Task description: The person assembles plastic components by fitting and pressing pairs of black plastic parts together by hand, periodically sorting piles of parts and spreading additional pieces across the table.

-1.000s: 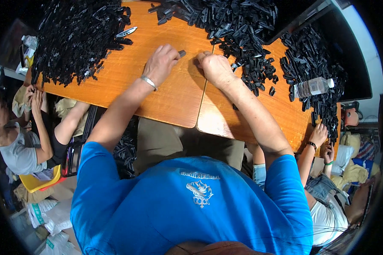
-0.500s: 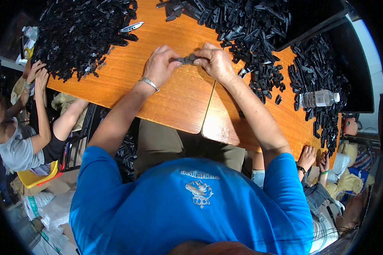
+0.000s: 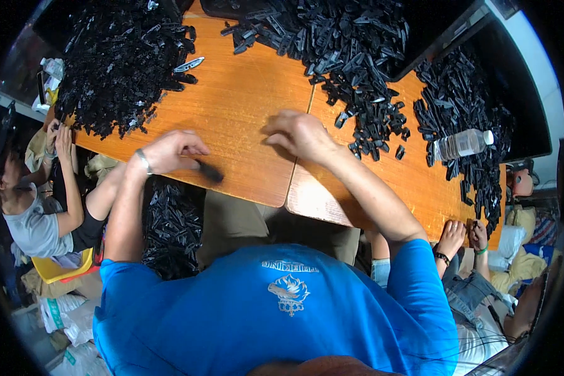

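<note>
My left hand (image 3: 172,152) is over the near left edge of the wooden table, with thumb and fingers apart. Right beside its thumb tip is a small elongated black plastic part (image 3: 210,171), smeared by motion; whether it touches the thumb I cannot tell. My right hand (image 3: 301,133) hovers above the tabletop near the seam, its bent fingers spread and slightly blurred, with nothing visible in them. Below the table edge, near my left forearm, lies a heap of long black plastic parts (image 3: 172,229).
A pile of small black pieces (image 3: 113,69) covers the far left, with a silver-and-black folding knife (image 3: 189,64) alongside. More black parts (image 3: 351,44) are heaped at the back and right. A clear bottle (image 3: 464,145) lies on the right heap. Co-workers' hands (image 3: 62,141) (image 3: 452,238) are at both sides.
My hands have parted. The left moved left and toward me, along with the black part both hands held; its fingers have opened. The right let go and came slightly nearer. The view shifted a little.
</note>
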The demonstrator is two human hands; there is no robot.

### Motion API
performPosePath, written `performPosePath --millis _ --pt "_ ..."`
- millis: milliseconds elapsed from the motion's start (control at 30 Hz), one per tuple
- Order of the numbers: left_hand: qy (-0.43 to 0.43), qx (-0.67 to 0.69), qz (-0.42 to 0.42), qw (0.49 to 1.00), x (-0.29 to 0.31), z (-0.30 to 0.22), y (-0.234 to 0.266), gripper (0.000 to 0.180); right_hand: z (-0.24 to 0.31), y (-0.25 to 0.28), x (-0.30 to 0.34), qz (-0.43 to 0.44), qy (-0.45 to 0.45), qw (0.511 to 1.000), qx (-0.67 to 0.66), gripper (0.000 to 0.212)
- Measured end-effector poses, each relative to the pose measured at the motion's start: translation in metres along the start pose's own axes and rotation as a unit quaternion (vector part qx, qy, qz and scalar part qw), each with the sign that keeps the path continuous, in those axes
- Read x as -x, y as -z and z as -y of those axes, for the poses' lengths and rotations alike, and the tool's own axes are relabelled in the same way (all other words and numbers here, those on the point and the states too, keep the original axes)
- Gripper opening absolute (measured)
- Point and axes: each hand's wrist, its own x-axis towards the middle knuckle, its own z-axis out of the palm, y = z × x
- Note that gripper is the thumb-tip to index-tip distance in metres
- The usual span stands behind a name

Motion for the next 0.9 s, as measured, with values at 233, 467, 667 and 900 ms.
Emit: performPosePath --millis 233,467,667,900 --pt "-0.071 0.083 -0.216 0.97 -0.103 0.015 0.044 0.035 -0.05 0.067 -0.028 -0.046 -0.116 0.985 0.115 0.016" --pt "0.042 -0.004 -0.476 0.879 -0.285 0.053 0.077 0.051 -0.133 0.1 -0.179 -0.08 -0.03 0.966 0.243 0.016" --pt "-0.09 -0.157 -0.538 0.823 -0.388 0.081 0.145 0.055 -0.241 0.113 -0.324 -0.098 0.009 0.898 0.429 0.022" --pt "0.0 -0.114 -0.425 0.898 -0.493 0.132 0.225 0.077 -0.308 0.11 -0.429 -0.008 -0.229 0.886 0.404 0.053"
